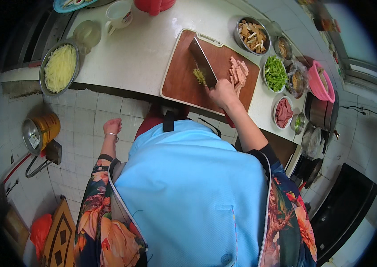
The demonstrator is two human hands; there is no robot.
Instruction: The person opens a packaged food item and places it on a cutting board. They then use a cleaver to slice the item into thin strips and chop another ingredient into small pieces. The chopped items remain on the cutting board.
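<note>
My right hand [224, 94] grips a cleaver [203, 62] by its handle over a brown cutting board [181, 75] with a pale rim. The blade slants to the far left, beside a small heap of minced greenish-yellow food [199, 76]. Right of the blade lies a pile of pink meat strips [238, 71], like luncheon meat, partly hidden by my hand. My left hand [112, 126] hangs away from the counter, its fingers curled and nothing visible in them.
Along the right stand bowls of brown-and-white strips [252, 36], chopped greens [275, 74] and sliced meat [284, 112], plus a pink basket [322, 81]. A bowl of pale shreds [59, 68] overhangs the counter's left edge. Behind are a mug [119, 14] and a red container [155, 5].
</note>
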